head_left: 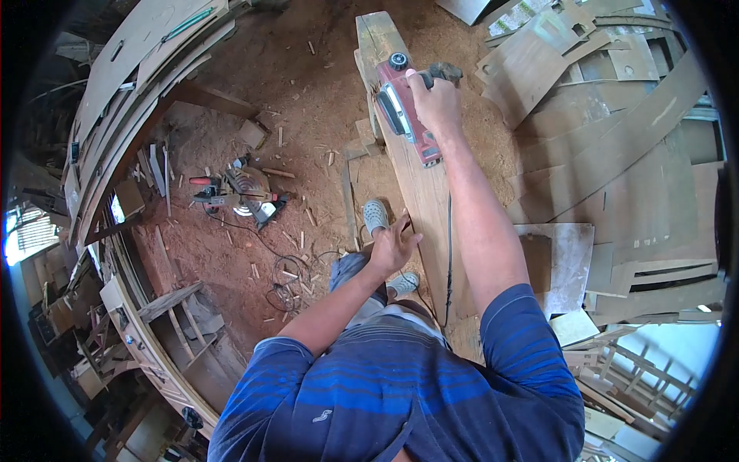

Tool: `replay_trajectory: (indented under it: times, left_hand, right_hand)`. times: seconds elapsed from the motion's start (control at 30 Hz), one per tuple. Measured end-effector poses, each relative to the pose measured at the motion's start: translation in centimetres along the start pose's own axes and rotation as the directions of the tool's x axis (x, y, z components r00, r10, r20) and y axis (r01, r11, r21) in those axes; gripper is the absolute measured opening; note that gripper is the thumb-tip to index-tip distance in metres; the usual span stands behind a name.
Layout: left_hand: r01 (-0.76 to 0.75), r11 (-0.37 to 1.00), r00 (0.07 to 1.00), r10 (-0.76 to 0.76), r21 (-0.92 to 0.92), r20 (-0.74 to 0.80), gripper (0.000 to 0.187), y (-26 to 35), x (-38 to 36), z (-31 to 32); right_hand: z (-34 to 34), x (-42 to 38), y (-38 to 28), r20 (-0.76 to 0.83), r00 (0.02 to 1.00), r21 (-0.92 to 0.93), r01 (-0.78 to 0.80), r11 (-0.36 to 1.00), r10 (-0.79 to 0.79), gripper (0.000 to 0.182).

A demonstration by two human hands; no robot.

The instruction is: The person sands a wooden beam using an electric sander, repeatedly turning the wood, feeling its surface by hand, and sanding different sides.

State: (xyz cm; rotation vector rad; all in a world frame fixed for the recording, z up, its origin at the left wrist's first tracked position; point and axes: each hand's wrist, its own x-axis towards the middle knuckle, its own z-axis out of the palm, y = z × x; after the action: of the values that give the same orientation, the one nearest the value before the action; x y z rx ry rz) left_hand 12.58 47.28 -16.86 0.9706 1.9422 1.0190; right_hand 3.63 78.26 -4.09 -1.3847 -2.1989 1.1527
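A red electric hand planer [422, 139] sits on a long wooden plank [428, 202], toward its far end. My right hand [436, 108] is wrapped round the planer's rear handle, arm stretched forward. From the planer a black cord [449, 266] runs back along the plank toward my body. My left hand [391, 248] is at the plank's left edge, fingers apart and holding nothing, fingertips right by the wood.
A circular-blade power saw [248, 192] stands on the dusty floor to the left, among scattered wood offcuts and a tangled cord [286, 291]. Stacked sheets [115, 85] curve along the left. Plywood pieces [616, 177] lie on the right. My shoes [375, 215] are beside the plank.
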Motion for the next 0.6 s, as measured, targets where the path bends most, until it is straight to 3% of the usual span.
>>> replay_trajectory:
  times: [0.03, 0.13, 0.23, 0.3, 0.33, 0.37, 0.43, 0.47, 0.53, 0.6]
  left_hand:
    - [-0.013, 1.000, 1.000, 0.013, -0.004, -0.004, 0.066, 0.3, 0.0, -0.1]
    - [0.246, 0.966, 0.952, -0.257, 0.082, 0.167, 0.071, 3.4, 0.6, -2.2]
    - [0.378, 0.921, 0.894, -0.389, 0.095, 0.223, 0.076, 5.3, 0.9, -3.1]
    - [0.215, 0.972, 0.970, -0.225, 0.099, 0.094, 0.066, 1.9, 0.3, -1.2]
    - [0.130, 0.986, 0.991, -0.133, 0.103, 0.025, 0.062, 0.7, 0.2, -0.5]
    - [0.128, 0.989, 0.991, -0.130, 0.080, 0.018, 0.061, 0.8, 0.1, -0.3]
    - [0.129, 0.991, 0.992, -0.129, 0.030, -0.001, 0.060, 0.8, -0.1, -0.2]
    - [0.117, 0.993, 0.993, -0.117, 0.002, 0.012, 0.065, 0.8, -0.1, -0.4]
    - [0.097, 0.994, 0.994, -0.095, -0.043, 0.051, 0.075, 0.7, -0.1, -0.6]
    - [0.119, 0.993, 0.993, -0.119, -0.026, -0.001, 0.065, 1.0, -0.2, 0.2]
  right_hand:
    - [0.3, 0.6, -0.1, -0.002, 1.000, 0.001, 0.001, 1.000, -0.001, 0.070]
    - [0.5, 2.3, -1.4, -0.029, 1.000, -0.011, -0.009, 1.000, 0.009, 0.068]
    - [0.5, 2.6, -1.3, -0.062, 0.998, 0.041, 0.028, 0.999, -0.025, 0.067]
    - [0.6, 1.6, 0.2, -0.135, 0.981, 0.160, 0.164, 0.974, -0.143, 0.070]
    - [0.3, 0.0, 1.3, -0.138, 0.980, 0.320, 0.180, 0.930, -0.142, 0.055]
    - [-0.6, -2.4, 2.3, -0.135, 0.980, 0.469, 0.190, 0.862, -0.143, 0.041]
    - [-3.6, -9.3, 4.3, -0.101, 0.993, 0.755, 0.117, 0.645, -0.061, 0.036]
    - [-4.5, -12.6, 7.0, -0.191, 0.976, 0.762, 0.214, 0.611, -0.104, 0.023]
    - [-8.7, -20.4, 9.1, -0.226, 0.972, 0.769, 0.218, 0.601, -0.064, 0.023]
    - [-13.8, -28.3, 9.4, -0.179, 0.981, 0.701, 0.074, 0.709, 0.074, 0.025]
